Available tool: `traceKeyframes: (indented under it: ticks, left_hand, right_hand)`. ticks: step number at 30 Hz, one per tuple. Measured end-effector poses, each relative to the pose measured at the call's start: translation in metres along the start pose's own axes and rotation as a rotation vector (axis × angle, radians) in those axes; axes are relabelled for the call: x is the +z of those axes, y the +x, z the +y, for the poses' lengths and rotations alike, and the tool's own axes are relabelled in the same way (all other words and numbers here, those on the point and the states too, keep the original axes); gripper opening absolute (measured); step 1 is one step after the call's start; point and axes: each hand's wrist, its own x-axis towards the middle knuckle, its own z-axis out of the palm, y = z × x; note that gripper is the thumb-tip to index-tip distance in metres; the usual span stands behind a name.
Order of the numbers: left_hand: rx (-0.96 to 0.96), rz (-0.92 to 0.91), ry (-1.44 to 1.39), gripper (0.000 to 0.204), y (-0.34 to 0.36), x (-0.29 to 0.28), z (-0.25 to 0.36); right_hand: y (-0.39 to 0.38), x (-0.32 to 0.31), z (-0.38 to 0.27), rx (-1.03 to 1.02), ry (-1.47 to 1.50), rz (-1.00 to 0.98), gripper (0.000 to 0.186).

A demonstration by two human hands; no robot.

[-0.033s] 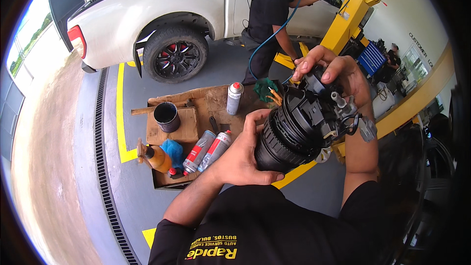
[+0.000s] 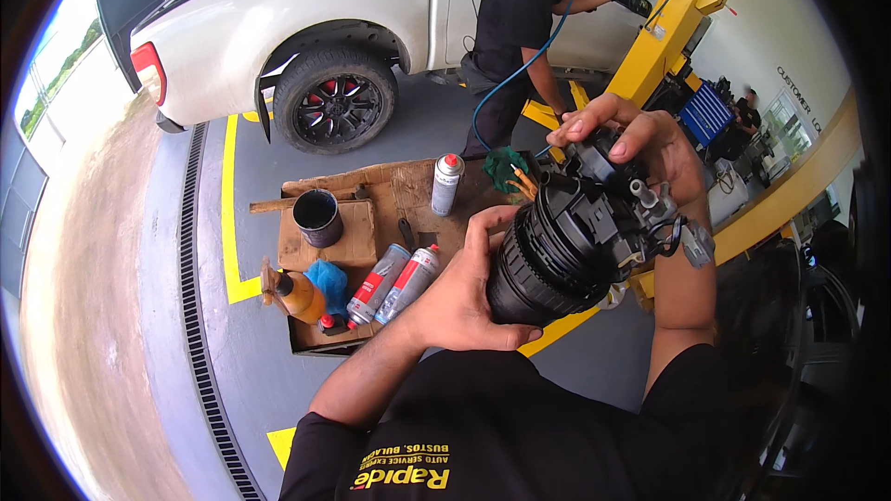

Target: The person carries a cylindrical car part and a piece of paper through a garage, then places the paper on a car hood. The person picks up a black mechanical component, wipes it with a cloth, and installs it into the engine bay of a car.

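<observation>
A black fuel filter housing point(image 2: 554, 258), cylindrical with a ribbed collar, is held up in front of my chest, tilted so that its top leans away to the right. My left hand point(image 2: 467, 299) is wrapped round its lower body, thumb underneath and fingers mostly hidden behind it. At the top, my right hand point(image 2: 654, 137) grips the black cap, the fingers curling over from above. Beside that grip a pale hose nipple point(image 2: 642, 191) sticks up, and a grey plug connector point(image 2: 697, 246) hangs on a short wire.
Below, a cardboard-covered bench point(image 2: 408, 199) carries a dark can point(image 2: 317, 217), an upright spray can point(image 2: 447, 184), two lying spray cans point(image 2: 394, 288), an orange spray bottle point(image 2: 300, 297) and a blue rag point(image 2: 327, 284). Beyond stand a white pickup point(image 2: 232, 46), a co-worker point(image 2: 506, 28) and a yellow lift post point(image 2: 673, 23).
</observation>
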Motion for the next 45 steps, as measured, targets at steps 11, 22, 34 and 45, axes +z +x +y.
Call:
traceKeyframes:
  ticks: [11,22,34,45]
  left_hand:
    - [-0.040,0.179,0.180,0.115,-0.008,0.013,-0.008]
    - [-0.023,0.191,0.226,0.110,0.006,0.006,-0.012]
    - [-0.075,0.123,0.058,0.114,0.007,0.007,-0.024]
    - [-0.081,0.090,0.105,0.114,0.009,0.005,-0.017]
  right_hand:
    - [0.016,-0.013,-0.058,0.752,-0.223,0.073,0.087]
    - [0.042,0.002,-0.030,0.671,-0.837,0.093,0.047]
    - [0.037,0.004,-0.035,0.571,-0.618,0.064,0.056]
    - [0.035,-0.002,-0.031,0.552,-0.588,-0.049,0.054]
